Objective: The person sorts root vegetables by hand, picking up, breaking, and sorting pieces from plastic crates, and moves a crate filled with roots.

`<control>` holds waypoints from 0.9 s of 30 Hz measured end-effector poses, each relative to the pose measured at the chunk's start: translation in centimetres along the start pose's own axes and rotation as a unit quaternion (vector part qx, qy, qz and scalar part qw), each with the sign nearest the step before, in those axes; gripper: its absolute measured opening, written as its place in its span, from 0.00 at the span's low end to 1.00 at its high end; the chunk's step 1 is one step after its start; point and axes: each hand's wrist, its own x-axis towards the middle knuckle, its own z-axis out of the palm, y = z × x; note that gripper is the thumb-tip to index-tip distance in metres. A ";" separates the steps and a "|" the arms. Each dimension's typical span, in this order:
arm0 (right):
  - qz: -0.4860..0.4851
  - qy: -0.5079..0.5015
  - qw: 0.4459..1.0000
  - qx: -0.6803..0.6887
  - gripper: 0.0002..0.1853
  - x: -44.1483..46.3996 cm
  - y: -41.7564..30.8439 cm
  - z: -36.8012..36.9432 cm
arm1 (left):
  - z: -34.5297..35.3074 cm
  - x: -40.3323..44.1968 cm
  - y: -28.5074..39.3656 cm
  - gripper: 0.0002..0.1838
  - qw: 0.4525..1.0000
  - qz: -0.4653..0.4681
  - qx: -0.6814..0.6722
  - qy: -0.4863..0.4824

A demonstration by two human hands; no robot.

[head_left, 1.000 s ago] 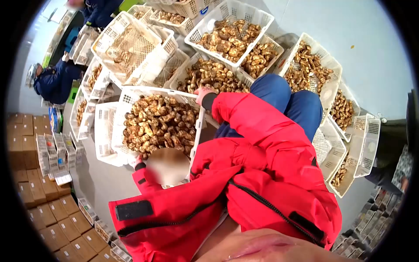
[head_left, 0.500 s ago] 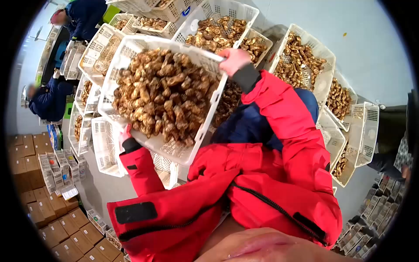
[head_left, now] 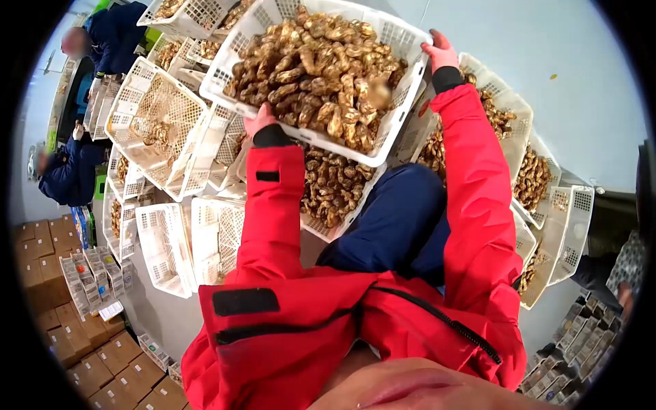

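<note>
Both of my hands hold a white plastic crate (head_left: 398, 34) heaped with brown, knobby, mushroom-like pieces (head_left: 314, 68). My left hand (head_left: 260, 121) grips its near left side, with the fingers partly hidden by the rim. At the right corner, my right hand (head_left: 441, 52) is closed around the rim. The crate tilts slightly, higher at the far side in the picture. Beneath it, a second crate with similar brown pieces (head_left: 333, 188) shows partly, close to my knee.
Nearly bare crates (head_left: 164, 249) stand to the left, one crate (head_left: 140, 102) holding a few pieces. More filled crates (head_left: 509, 102) line the right. Two people in dark clothes (head_left: 72, 167) are at far left. Cardboard boxes (head_left: 89, 376) are stacked lower left.
The held crate has moved away from my body and to the right, over the other crates. Both arms now reach further forward, and the lower filled crate shows more.
</note>
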 end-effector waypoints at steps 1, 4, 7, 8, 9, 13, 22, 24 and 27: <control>0.052 0.004 0.991 0.125 0.32 -0.3 0.1 -0.4 | 1.4 -1.7 2.6 0.19 0.999 0.001 0.047 -0.008; 0.037 0.029 0.997 0.066 0.32 -1.5 0.3 0.7 | 1.8 -1.5 1.9 0.18 1.000 -0.019 -0.021 0.006; 0.188 0.087 0.977 -0.052 0.26 -5.3 -2.2 3.7 | 1.8 0.2 -0.3 0.17 0.996 0.018 -0.079 0.025; 0.229 0.096 0.967 -0.058 0.28 -6.0 -2.1 4.5 | 1.9 -0.2 0.4 0.17 0.999 0.036 -0.020 0.031; 0.223 0.103 0.959 -0.139 0.27 -6.2 -2.4 4.5 | 1.9 -0.8 1.0 0.17 0.999 0.027 0.011 0.021; 0.175 0.134 0.933 -0.284 0.22 -7.4 -4.9 4.3 | 2.1 -1.1 2.5 0.20 0.999 0.008 -0.001 -0.041; 0.176 0.157 0.906 -0.352 0.28 -1.4 -5.0 5.1 | 7.6 4.9 0.8 0.12 0.989 -0.008 0.027 -0.146; 0.137 0.170 0.919 -0.329 0.30 0.7 -3.8 4.1 | 8.6 5.2 1.2 0.13 0.948 0.038 0.272 -0.163; 0.081 0.205 0.936 -0.275 0.35 2.5 -0.7 1.9 | 6.2 5.4 -1.1 0.25 0.939 -0.164 0.048 -0.299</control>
